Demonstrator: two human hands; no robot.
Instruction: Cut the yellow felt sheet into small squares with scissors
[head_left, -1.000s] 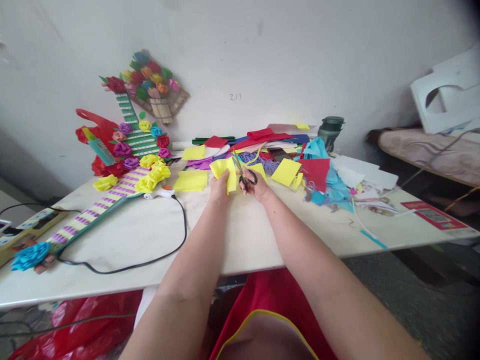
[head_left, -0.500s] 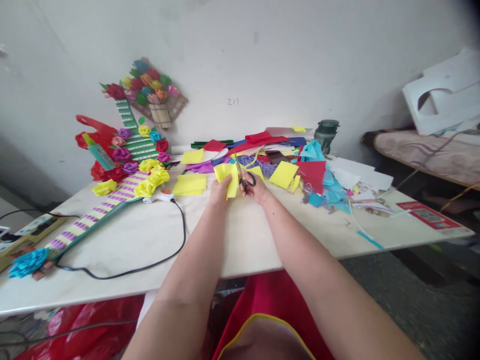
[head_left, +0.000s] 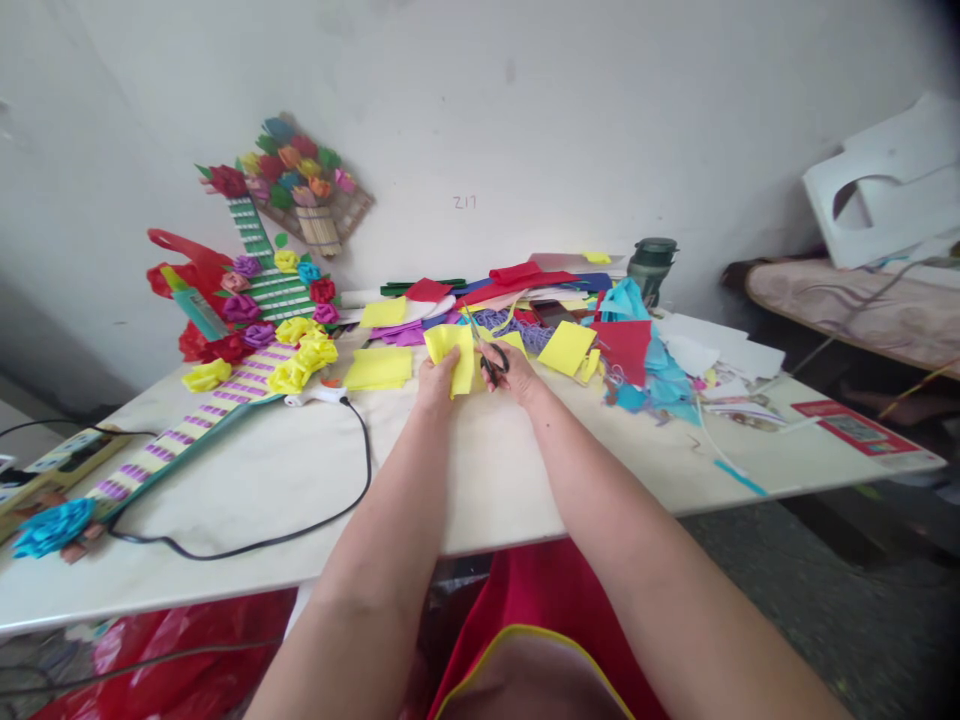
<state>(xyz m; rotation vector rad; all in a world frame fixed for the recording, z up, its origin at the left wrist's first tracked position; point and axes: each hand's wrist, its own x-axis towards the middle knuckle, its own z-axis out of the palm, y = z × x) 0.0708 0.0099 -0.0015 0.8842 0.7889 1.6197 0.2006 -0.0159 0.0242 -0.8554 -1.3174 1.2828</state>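
Observation:
My left hand [head_left: 439,378] grips a folded piece of yellow crepe paper [head_left: 463,367] over the middle of the table. In my right hand [head_left: 514,378] is a pair of scissors [head_left: 493,364] with black handles, fingers closed through the loops. The blades point up and away, right beside the paper's right edge; whether they touch it I cannot tell. Yellow sheets [head_left: 379,369] lie flat left of my left hand, and another yellow piece [head_left: 566,347] lies right of the scissors.
On the left stand a decorated striped panel with paper flowers [head_left: 304,362], a glue gun [head_left: 319,394] and its black cord [head_left: 366,470]. Coloured paper sheets [head_left: 517,285] pile at the back. Blue scraps [head_left: 667,385], a red sheet [head_left: 624,350] and a dark bottle [head_left: 651,270] are to the right.
The view has shifted very slightly. My hands, the yellow paper and the scissors keep nearly the same places, with the scissors' handles turned a little.

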